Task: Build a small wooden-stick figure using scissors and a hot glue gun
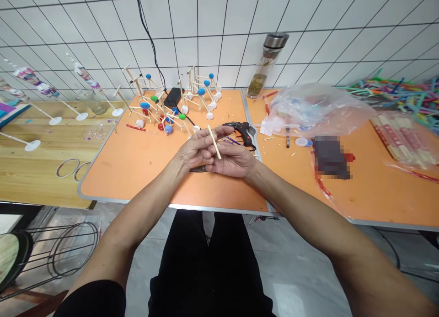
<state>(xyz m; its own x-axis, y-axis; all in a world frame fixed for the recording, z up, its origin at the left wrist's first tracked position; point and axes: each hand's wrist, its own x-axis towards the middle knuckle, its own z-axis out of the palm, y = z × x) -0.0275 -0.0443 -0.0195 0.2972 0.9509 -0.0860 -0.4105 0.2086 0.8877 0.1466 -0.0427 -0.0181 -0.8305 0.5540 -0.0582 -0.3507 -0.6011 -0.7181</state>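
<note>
The left hand (pixel 196 151) and the right hand (pixel 232 161) are meeting fingertip to fingertip low over the orange worktop (pixel 137 171), both curling closed around a thin wooden stick (pixel 214 142) that is standing up tilted out of the overlapping fingers, its top end leaning away to the left. Which fingers are doing the actual pinching is hard to make out, because the left fingers are lying across the right ones and covering the stick's lower end. A dark flat object (pixel 198 169) is peeking out from under the hands, mostly hidden, so its kind is not showing. Just beyond the right hand a black glue gun (pixel 242 129) is lying on the worktop, partly screened by the fingers. Farther beyond the left hand a cluster of stick-and-cap models (pixel 171 104) is crowding the far edge, with a black power adapter (pixel 172 97) sitting among them. Out to the right of the right hand a crumpled clear plastic bag (pixel 315 108) is blurring whatever is lying inside it, and a pixelated dark patch (pixel 331 157) is masking something below it. A pile of coloured straws (pixel 394 91) is running off the right edge of the view. Between the hands and the near metal edge of the worktop, and to the left of the left hand, bare orange surface is lying open.
</note>
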